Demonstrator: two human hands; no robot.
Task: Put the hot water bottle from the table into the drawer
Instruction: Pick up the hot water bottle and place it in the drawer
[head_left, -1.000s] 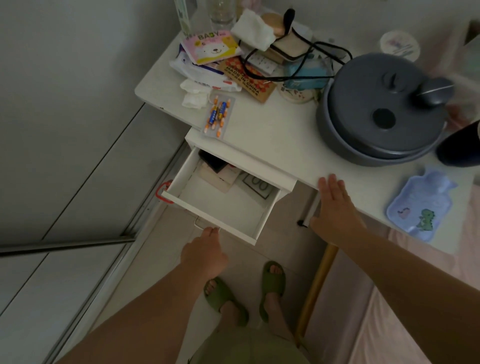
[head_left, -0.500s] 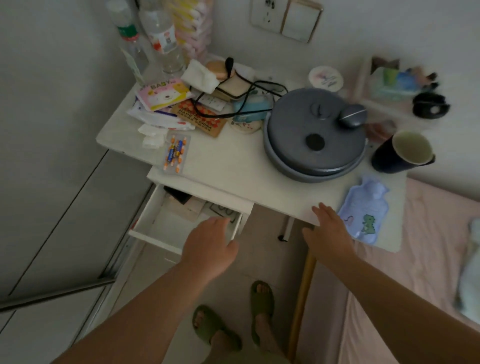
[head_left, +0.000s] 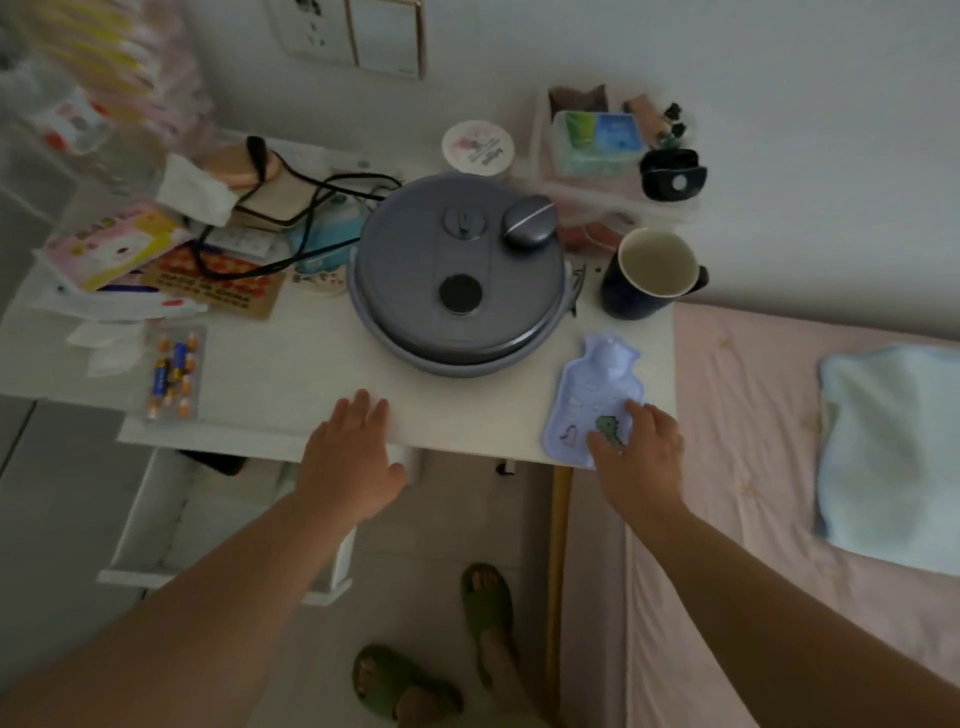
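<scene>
A small pale-blue hot water bottle (head_left: 589, 387) with a green dinosaur print lies flat at the front right corner of the white table (head_left: 291, 374). My right hand (head_left: 641, 460) rests on its near end, fingers spread over the print, not closed around it. My left hand (head_left: 348, 457) lies open, palm down, on the table's front edge. Below the table on the left, the white drawer (head_left: 156, 519) stands pulled out, its inside partly hidden by my left forearm.
A large grey lidded pot (head_left: 457, 275) fills the table's middle, with a dark mug (head_left: 649, 273) to its right. Cables, packets and a blister pack (head_left: 174, 371) crowd the left side. A pink bed (head_left: 779, 467) with a blue cloth borders the right. My green slippers stand below.
My right hand slid right along the table edge onto the hot water bottle. My left hand rose from the drawer front to the table edge. The view tilted up and right.
</scene>
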